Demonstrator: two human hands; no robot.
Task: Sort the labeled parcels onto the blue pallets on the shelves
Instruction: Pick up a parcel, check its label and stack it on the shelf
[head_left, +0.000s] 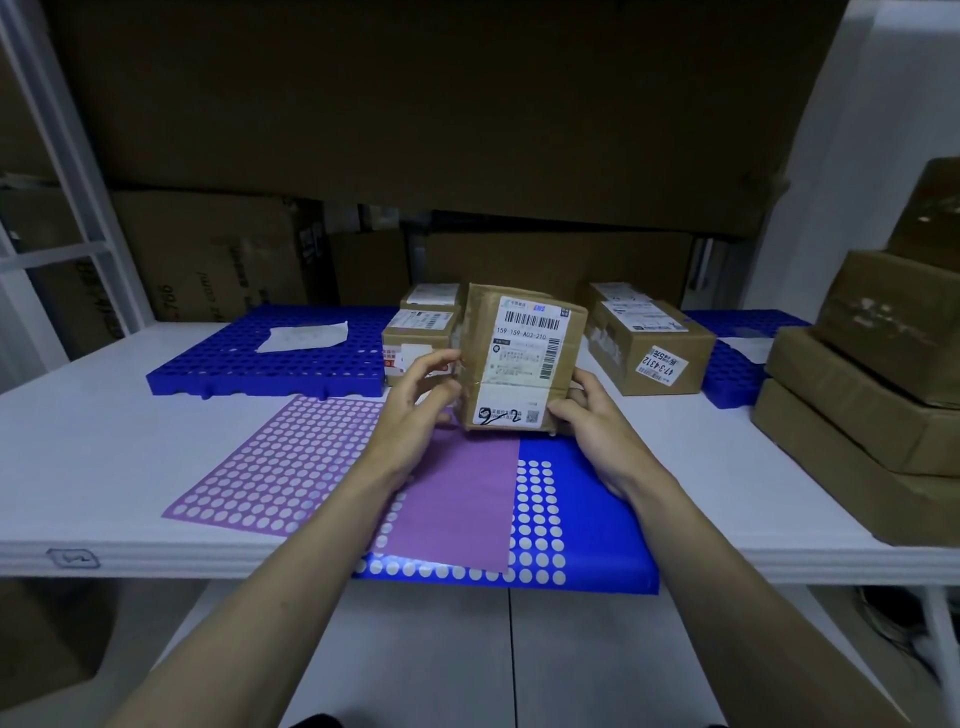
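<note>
Both forearms extended, left hand (426, 387) and right hand (587, 410) with fingers curled inward.

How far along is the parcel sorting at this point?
Partly done. Several labeled parcels already sit on the blue pallets at the back of the white shelf. In hand: the left hand and right hand hold one parcel upright, label facing the camera, not yet placed. Left: a stack of brown boxes at the right edge.

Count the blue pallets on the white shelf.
2 in view: one pallet at back left with a white paper lying on it, and one at back right behind the brown labelled boxes. Boxes may hide more of it or others.
</note>
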